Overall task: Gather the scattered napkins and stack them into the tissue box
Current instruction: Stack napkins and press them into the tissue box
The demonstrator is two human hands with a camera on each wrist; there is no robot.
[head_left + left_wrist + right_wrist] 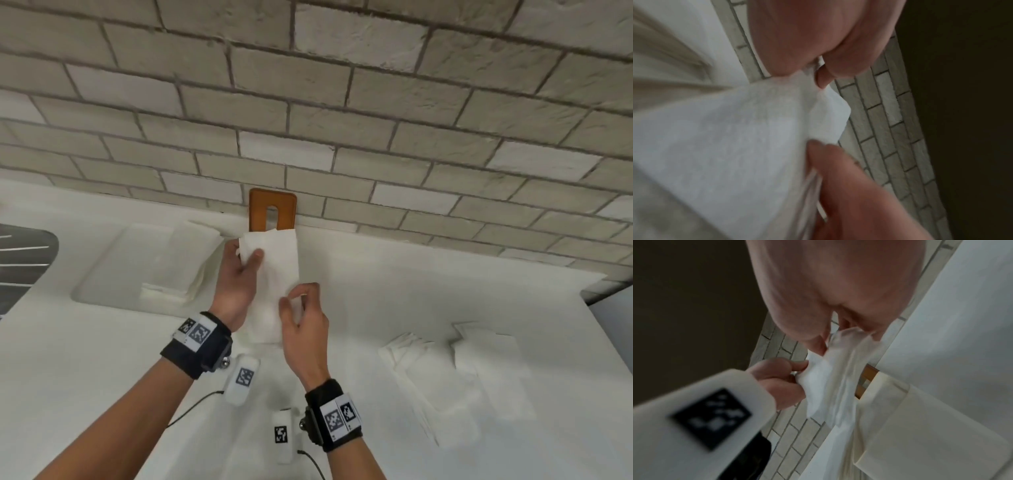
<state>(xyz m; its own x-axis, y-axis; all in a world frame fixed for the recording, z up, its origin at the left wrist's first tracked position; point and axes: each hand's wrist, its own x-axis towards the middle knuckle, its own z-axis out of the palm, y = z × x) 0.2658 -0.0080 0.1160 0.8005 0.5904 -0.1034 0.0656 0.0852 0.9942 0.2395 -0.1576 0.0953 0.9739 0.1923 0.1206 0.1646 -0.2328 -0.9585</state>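
Above the white counter I hold a folded white napkin bundle (277, 274) in both hands. My left hand (245, 253) grips its far end, thumb on top. My right hand (294, 298) pinches its near right edge. The left wrist view shows the napkin bundle (735, 146) pinched under my thumb (838, 178). In the right wrist view the napkin bundle (830, 378) hangs between both hands. A white open tissue box (113, 260) lies to the left with stacked napkins (178, 284) inside. Its brown slotted lid (272, 209) leans on the brick wall. More scattered napkins (462, 377) lie at the right.
A brick wall (376, 120) closes off the back of the counter (376, 281). A dark grey ribbed surface (24, 253) sits at the far left edge. The counter's right end (589, 294) drops off near the wall.
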